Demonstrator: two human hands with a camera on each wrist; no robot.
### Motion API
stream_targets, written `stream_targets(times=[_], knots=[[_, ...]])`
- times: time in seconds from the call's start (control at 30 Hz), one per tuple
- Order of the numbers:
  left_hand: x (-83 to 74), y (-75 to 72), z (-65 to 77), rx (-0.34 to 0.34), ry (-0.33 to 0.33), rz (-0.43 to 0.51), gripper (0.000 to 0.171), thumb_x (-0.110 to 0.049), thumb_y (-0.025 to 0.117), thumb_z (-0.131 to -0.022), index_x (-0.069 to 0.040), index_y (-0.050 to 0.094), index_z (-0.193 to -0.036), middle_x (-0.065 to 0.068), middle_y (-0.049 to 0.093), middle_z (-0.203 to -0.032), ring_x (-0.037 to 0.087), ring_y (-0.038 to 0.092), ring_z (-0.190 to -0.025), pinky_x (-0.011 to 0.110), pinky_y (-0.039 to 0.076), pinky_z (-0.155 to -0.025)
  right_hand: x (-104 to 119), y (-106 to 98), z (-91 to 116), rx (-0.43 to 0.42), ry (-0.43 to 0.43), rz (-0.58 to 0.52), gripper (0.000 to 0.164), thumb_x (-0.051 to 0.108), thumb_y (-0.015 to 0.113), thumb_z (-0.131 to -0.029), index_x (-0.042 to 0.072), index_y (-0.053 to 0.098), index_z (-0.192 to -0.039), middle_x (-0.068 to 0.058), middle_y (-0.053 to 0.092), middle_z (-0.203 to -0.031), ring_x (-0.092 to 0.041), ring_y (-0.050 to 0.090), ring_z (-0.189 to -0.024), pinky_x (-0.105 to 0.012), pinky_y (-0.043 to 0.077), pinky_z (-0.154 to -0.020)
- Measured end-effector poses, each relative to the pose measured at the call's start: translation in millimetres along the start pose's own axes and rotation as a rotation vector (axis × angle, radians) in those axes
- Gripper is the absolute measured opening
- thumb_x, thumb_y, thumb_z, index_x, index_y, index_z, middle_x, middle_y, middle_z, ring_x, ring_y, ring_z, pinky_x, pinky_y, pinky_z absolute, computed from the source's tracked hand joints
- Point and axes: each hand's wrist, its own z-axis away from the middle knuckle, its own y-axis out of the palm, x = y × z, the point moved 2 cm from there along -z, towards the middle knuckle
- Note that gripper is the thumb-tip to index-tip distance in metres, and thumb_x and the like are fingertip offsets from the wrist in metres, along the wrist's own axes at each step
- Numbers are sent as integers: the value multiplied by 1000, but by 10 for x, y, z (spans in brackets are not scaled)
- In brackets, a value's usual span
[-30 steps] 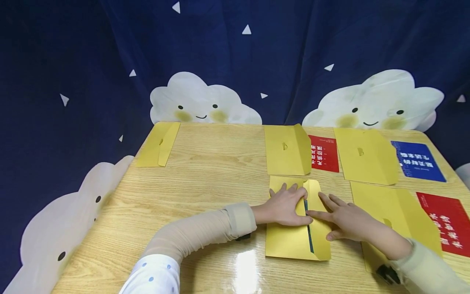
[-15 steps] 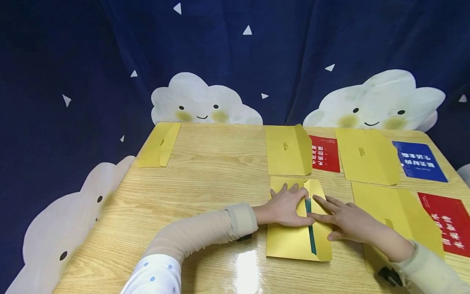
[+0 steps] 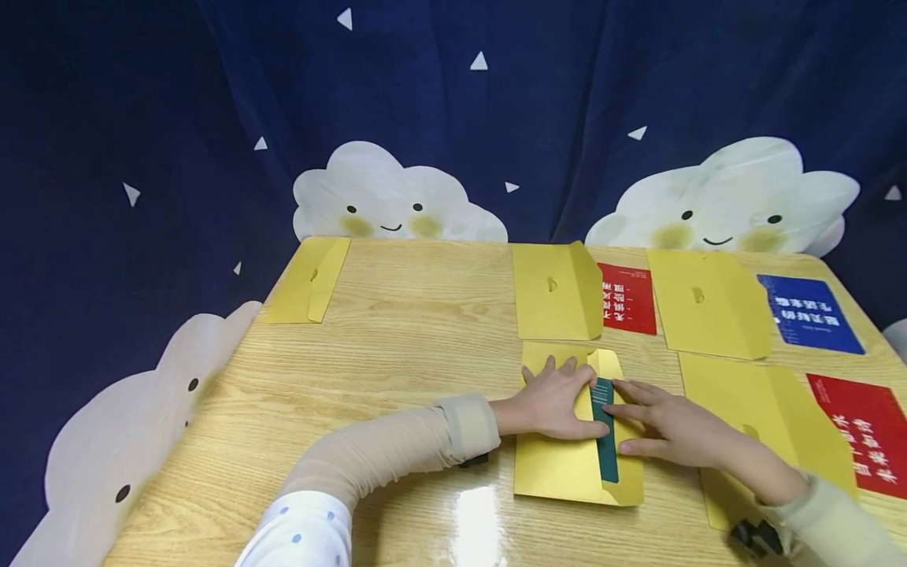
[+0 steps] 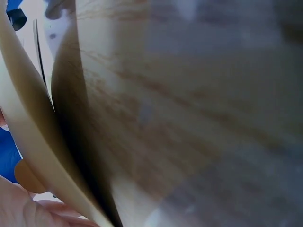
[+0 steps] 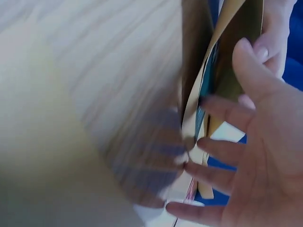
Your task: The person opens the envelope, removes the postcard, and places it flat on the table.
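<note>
Just right of the table's middle lies a yellow envelope (image 3: 553,472), its flap folded out to the right. From its opening a strip of a dark green card (image 3: 608,461) with pale print shows. My left hand (image 3: 556,402) rests spread on the envelope's body, thumb beside the card. On the other side, my right hand (image 3: 669,425) touches the card's exposed part with extended fingertips. The right wrist view shows the green card (image 5: 207,82) at the envelope's mouth and that hand's palm (image 5: 265,165). The card's rest is hidden inside the envelope.
Behind stand out a yellow envelope (image 3: 556,311) with a red card (image 3: 629,299), and another envelope (image 3: 701,307) by a blue card (image 3: 811,315). A further envelope (image 3: 765,402), partly under my right forearm, adjoins a red card (image 3: 864,441). One envelope (image 3: 305,279) lies far left.
The green card has slid rightward out of the envelope, from a thin dark line to a wider strip. My right hand has shifted slightly right; the left hand stays in place.
</note>
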Motion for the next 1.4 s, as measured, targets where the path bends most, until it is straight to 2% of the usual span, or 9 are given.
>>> stream_targets(times=[0.13,0.27,0.4,0.53,0.73,1.1,1.23,1.4], knots=[[14,25,1,3,-3,3,48,-61,57,-76,-26,43,-106,-2,47,-110,41,41,-118,68,34,-80,57,44,-42,-24,84,-34,64,54,60,-79,1,61,-115,-28,42,-132,-48,38,-118,-59,38,-85],[30,52,11,2,-5,4,48,-61,58,-75,-27,43,-106,0,48,-114,41,41,-119,68,34,-79,103,110,-69,-51,157,-9,72,59,64,-73,-2,58,-112,-33,37,-132,-50,35,-119,-59,41,-81],[32,63,18,-1,-5,-3,48,-61,58,-75,-27,43,-104,2,48,-119,42,40,-119,69,34,-79,117,146,-50,-68,200,20,77,55,68,-70,0,53,-122,-38,32,-132,-54,31,-119,-62,40,-80],[25,75,17,5,-8,-13,47,-62,57,-75,-28,42,-102,2,47,-122,42,39,-120,70,33,-80,117,150,-17,-38,225,14,82,57,66,-72,5,47,-133,-42,30,-131,-58,29,-118,-65,36,-81],[15,81,4,18,-17,-1,45,-62,57,-76,-29,41,-101,4,45,-129,42,36,-122,70,32,-82,65,103,22,9,237,-31,77,57,65,-73,11,49,-133,-38,31,-133,-57,27,-119,-67,35,-81],[12,52,-5,10,-17,1,47,-62,58,-75,-28,43,-104,3,47,-125,42,36,-123,69,32,-81,-51,9,90,23,219,-171,67,42,69,-76,5,51,-129,-36,35,-132,-55,28,-120,-66,31,-85],[9,44,-12,7,-14,2,47,-63,58,-75,-28,42,-103,3,46,-128,43,35,-123,69,32,-81,-37,-32,84,-4,236,-228,59,35,68,-79,3,53,-127,-36,38,-129,-54,31,-118,-66,31,-86],[5,46,-24,4,-9,1,46,-63,57,-75,-29,41,-102,3,46,-126,43,36,-123,69,33,-80,-12,-57,37,-86,273,-253,54,37,67,-81,2,57,-122,-28,52,-120,-48,44,-111,-61,36,-84]])
